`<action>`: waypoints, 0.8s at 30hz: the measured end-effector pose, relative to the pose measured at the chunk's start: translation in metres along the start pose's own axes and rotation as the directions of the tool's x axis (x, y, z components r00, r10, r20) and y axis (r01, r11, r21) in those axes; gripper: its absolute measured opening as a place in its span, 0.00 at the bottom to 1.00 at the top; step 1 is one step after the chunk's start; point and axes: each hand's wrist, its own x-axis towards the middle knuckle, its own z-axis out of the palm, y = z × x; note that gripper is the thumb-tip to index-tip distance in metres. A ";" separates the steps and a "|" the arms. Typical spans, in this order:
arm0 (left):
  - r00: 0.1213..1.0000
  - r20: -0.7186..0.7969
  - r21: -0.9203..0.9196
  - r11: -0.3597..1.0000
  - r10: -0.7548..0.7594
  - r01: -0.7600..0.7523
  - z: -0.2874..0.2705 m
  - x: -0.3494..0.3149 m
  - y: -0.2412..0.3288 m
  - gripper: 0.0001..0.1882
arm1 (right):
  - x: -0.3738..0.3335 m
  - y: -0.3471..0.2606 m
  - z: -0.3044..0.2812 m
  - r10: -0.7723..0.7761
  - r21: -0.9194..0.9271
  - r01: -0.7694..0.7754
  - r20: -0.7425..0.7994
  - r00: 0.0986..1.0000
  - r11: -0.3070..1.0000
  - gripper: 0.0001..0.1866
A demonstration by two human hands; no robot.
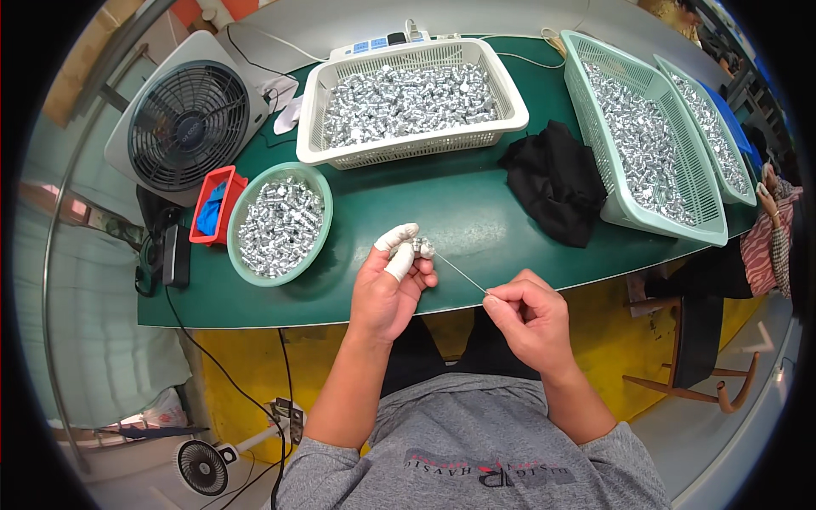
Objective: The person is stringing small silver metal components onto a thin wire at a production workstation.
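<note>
The green table (459,221) fills the middle of the frame. At upper centre sits a white basket (414,100) of shiny metal parts, two pale green trays (646,136) of them at upper right, a round green bowl (279,223) at left. Down at centre, the left hand (389,285) (fingertips taped white) is pinched shut on a small metal part (422,247). The right hand (529,321), fingers closed, grips the lower end of a thin wire (461,274) running up to that part.
</note>
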 end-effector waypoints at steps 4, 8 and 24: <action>1.000 0.005 0.023 1.000 0.009 -0.009 -0.003 -0.001 -0.002 0.12 | 0.002 -0.002 0.003 -0.052 -0.081 0.051 -0.013 0.999 0.995 0.02; 1.000 0.008 0.049 0.998 0.026 -0.026 -0.009 0.000 -0.004 0.12 | 0.004 -0.006 0.004 -0.060 -0.079 0.059 -0.019 0.998 0.995 0.02; 0.996 0.079 -0.044 0.998 -0.035 0.038 -0.013 -0.002 -0.001 0.15 | 0.008 -0.012 0.007 -0.063 -0.070 0.065 0.022 0.998 0.995 0.02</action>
